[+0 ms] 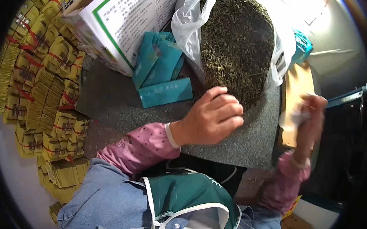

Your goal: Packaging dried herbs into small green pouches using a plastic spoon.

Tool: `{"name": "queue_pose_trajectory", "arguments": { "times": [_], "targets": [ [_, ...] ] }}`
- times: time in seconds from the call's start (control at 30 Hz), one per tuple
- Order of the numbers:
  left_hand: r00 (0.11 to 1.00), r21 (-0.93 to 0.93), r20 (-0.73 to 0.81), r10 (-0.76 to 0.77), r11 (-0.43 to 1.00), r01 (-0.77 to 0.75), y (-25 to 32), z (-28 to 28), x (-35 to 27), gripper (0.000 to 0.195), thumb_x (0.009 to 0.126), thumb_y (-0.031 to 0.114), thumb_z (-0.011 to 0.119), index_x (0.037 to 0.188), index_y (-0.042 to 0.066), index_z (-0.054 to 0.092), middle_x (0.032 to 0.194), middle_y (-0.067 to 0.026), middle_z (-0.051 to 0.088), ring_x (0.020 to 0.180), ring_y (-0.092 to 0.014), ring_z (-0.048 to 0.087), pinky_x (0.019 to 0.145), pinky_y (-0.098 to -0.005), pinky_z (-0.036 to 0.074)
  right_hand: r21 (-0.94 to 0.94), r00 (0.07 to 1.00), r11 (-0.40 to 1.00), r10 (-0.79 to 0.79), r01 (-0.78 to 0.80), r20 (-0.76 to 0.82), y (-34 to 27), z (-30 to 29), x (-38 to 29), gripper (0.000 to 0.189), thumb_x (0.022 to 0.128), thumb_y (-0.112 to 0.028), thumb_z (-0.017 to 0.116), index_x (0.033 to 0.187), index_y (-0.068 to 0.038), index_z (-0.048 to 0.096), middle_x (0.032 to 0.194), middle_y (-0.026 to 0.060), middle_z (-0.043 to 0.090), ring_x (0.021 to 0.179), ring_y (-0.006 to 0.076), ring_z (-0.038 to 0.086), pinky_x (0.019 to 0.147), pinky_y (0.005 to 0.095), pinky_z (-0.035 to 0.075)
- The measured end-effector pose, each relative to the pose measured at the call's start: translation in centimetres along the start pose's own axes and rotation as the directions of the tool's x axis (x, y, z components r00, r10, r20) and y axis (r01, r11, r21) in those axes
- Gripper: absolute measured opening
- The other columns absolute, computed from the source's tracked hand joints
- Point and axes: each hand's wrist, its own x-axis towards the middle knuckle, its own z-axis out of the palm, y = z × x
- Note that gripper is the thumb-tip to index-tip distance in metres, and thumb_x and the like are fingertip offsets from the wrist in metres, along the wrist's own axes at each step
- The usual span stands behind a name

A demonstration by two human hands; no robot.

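My left hand [213, 119] hovers palm down over the front edge of a heap of dried leaves [237, 43], its fingers curled. Whatever may be under those fingers is hidden. The leaves spill from an opened clear plastic bag [189, 27] on the speckled grey tabletop [246, 147]. On the right, my right hand [313, 119] is raised over a long cardboard box [298, 82] and blurred by motion. It pinches a small whitish thing [293, 120], too smeared to name. Left of the leaves lie several flat teal packets [166, 91], partly overlapping.
A printed carton [126, 27] with a green border leans at the back left. Stacks of yellow packets [36, 88] tied with red ribbon crowd the left. Another teal packet [302, 46] is behind the cardboard box. Bright light glares at the upper right.
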Motion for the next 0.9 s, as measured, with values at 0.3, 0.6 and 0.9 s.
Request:
{"name": "queue_pose_trajectory", "arguments": {
  "times": [0.3,0.6,0.9],
  "targets": [
    [0.976,0.39,0.102,-0.194,0.91,0.14,-0.8,-8.8,-3.9,0.03,0.076,0.017,0.075,0.102,0.008,0.065,0.11,-0.0074,0.061,0.105,-0.027,0.059,0.093,-0.0425,0.044,0.808,0.989,0.57,0.095,-0.149,0.116,5.3,9.9,-0.4,0.046,0.107,-0.037,0.044,0.122,0.005,0.056,0.078,0.0002,0.047,0.071,0.0118,0.05,0.067,0.0264,0.045],
    [0.905,0.629,0.162,-0.394,0.748,0.213,-1.9,-9.1,-5.4,0.057,0.073,0.026,0.08,0.121,0.003,0.059,0.119,-0.0096,0.056,0.109,-0.027,0.054,0.094,-0.0415,0.042,0.797,0.976,0.564,0.102,-0.216,0.192,6.3,8.9,-1.2,0.033,0.102,-0.014,0.055,0.13,0.004,0.052,0.082,0.0016,0.054,0.077,0.0125,0.055,0.073,0.0271,0.05],
    [0.85,0.652,0.206,-0.484,0.716,0.25,-2.7,-8.8,-4.3,0.049,0.072,0.019,0.08,0.116,0.01,0.061,0.106,-0.0078,0.055,0.103,-0.026,0.055,0.089,-0.041,0.044,0.794,0.959,0.539,0.143,-0.282,0.243,6.6,9.4,-1.2,0.032,0.102,-0.017,0.056,0.126,0.005,0.055,0.082,0.0017,0.055,0.075,0.0125,0.056,0.073,0.0271,0.051]
  ]
}}
